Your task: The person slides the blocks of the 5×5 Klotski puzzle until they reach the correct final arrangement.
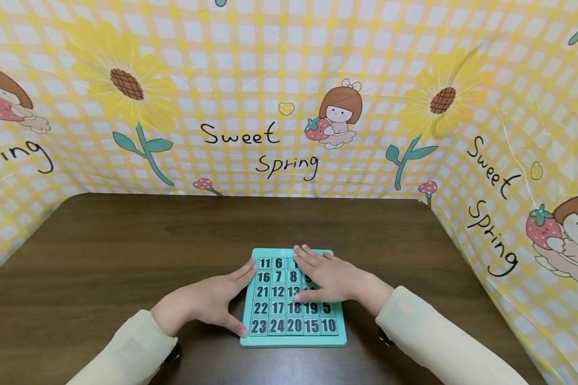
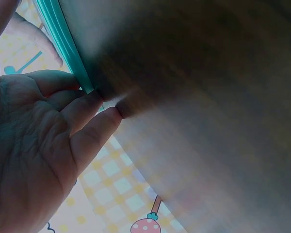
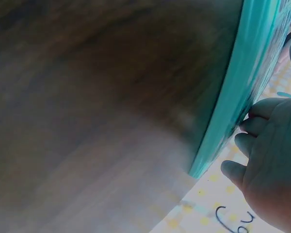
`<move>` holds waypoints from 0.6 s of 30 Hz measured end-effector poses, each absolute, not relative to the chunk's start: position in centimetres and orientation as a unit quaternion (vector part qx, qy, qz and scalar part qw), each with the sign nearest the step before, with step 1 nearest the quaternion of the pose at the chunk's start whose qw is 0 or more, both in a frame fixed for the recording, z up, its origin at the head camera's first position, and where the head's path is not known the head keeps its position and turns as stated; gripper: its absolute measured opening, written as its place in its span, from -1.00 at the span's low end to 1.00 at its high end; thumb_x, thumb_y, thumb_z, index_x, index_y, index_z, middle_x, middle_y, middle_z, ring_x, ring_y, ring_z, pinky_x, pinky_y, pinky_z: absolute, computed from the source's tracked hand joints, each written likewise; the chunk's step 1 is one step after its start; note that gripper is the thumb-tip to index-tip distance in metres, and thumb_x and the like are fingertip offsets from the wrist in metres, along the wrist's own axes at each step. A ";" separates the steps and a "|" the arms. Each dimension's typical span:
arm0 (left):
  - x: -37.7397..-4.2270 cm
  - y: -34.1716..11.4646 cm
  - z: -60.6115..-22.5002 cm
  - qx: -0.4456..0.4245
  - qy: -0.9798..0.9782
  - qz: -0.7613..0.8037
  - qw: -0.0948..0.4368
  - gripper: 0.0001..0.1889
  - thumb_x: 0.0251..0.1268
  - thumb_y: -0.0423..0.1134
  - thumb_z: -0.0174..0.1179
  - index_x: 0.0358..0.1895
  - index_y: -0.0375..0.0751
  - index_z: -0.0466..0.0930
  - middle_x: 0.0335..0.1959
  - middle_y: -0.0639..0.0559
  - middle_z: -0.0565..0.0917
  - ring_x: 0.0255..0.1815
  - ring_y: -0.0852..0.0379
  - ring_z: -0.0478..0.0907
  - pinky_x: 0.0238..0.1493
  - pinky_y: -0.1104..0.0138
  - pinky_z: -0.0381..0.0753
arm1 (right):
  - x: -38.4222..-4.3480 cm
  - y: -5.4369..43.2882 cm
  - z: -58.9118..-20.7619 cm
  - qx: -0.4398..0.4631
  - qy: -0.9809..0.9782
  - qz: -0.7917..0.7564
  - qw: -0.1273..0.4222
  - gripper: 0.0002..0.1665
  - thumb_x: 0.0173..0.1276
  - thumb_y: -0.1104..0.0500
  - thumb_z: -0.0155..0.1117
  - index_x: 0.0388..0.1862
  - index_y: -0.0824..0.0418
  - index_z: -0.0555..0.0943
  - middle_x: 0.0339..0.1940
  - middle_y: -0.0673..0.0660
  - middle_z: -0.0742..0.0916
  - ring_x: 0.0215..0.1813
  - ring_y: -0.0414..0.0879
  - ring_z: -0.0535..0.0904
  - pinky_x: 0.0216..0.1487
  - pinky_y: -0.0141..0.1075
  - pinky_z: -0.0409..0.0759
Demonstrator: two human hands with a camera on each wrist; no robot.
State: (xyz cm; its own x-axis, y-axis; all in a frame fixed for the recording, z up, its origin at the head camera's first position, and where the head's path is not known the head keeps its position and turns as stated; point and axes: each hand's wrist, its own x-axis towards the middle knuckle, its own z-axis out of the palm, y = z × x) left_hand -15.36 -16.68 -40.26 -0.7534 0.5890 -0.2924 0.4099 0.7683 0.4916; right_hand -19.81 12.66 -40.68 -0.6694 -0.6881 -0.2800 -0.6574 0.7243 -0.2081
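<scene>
A turquoise number sliding puzzle (image 1: pixel 294 341) lies flat on the brown table, its square tiles printed with black numbers. Along its left side my left hand (image 1: pixel 207 299) is spread, fingertips at the upper edge and thumb at the lower left corner. My right hand (image 1: pixel 334 278) reaches over the upper right part with extended fingers, thumb on the tiles near 13 and 18. It hides several tiles there; the bottom row 23, 24, 20, 15, 10 shows fully. In the left wrist view the fingers (image 2: pixel 94 136) meet the puzzle frame's side. The right wrist view shows the fingertips (image 3: pixel 245 143) by the opposite side.
The dark wooden table (image 1: pixel 149 240) extends around the puzzle on all sides. Behind and beside it hangs a yellow checked cloth (image 1: pixel 250 69) with flowers, cartoon figures and "Sweet Spring" lettering. Pale sleeves (image 1: pixel 130 347) cover both forearms.
</scene>
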 end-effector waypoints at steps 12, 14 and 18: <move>-15.4 -16.9 -40.2 0.280 0.914 0.202 0.215 0.32 -0.14 0.25 0.52 0.59 -0.34 -0.10 0.66 -0.13 -0.19 0.56 -0.13 0.17 0.45 -0.03 0.29 | -18.8 17.6 -40.5 -0.327 0.929 -0.064 0.161 0.10 0.41 -0.45 -0.02 0.63 0.19 -0.03 0.68 0.13 -0.02 0.68 0.05 -0.20 0.56 0.24 -0.03; -15.4 -16.9 -40.3 0.281 0.913 0.202 0.215 0.32 -0.13 0.25 0.51 0.59 -0.34 -0.10 0.66 -0.14 -0.19 0.56 -0.13 0.17 0.45 -0.04 0.29 | -18.7 17.9 -40.7 -0.328 0.928 -0.062 0.163 0.09 0.41 -0.45 -0.04 0.63 0.19 -0.03 0.68 0.13 -0.02 0.68 0.06 -0.19 0.56 0.25 -0.02; -15.4 -16.8 -40.4 0.284 0.913 0.202 0.213 0.33 -0.13 0.25 0.51 0.59 -0.34 -0.10 0.66 -0.15 -0.18 0.56 -0.13 0.16 0.45 -0.04 0.29 | -18.6 17.8 -40.9 -0.330 0.929 -0.056 0.160 0.11 0.41 -0.47 -0.05 0.64 0.18 -0.05 0.69 0.12 -0.03 0.68 0.05 -0.19 0.56 0.23 -0.02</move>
State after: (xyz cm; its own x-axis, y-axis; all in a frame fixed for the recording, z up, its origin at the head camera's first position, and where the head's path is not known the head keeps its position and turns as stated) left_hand -15.43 -16.85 -40.42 -0.7478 0.6048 -0.2739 0.4333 0.7571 0.4890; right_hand -18.63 17.78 -40.91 -0.7312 -0.6304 -0.2606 -0.5948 0.7763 -0.2088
